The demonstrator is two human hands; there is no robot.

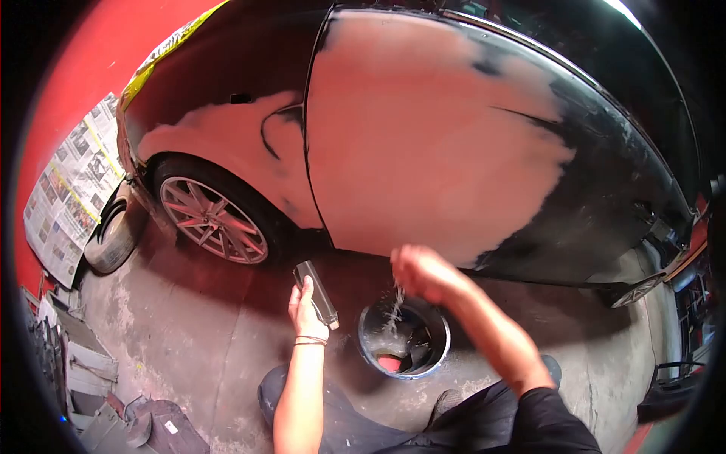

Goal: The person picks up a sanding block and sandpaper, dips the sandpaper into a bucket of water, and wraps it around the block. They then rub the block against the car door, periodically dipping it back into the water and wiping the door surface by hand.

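Observation:
My left hand (302, 312) grips a long dark sanding block (321, 296), tilted, left of the bucket. Over the bucket's far rim, my right hand (425, 274) is closed in a fist, and water streams down from it. What the fist holds, if anything, is hidden. The dark round bucket (445, 344) stands on the floor between my knees and the car, with water and a reddish patch showing inside. Beyond both hands is a black car door (431, 151) with a large pinkish, matte area. The front fender (208, 125) bears a similar patch.
A spoked wheel (214, 219) sits at the car's left end. Newspaper sheets (74, 189) hang by a loose tyre (115, 238) on the left. Grey panels and parts (162, 427) lie at lower left. A dark object (677, 390) is at right on the concrete floor.

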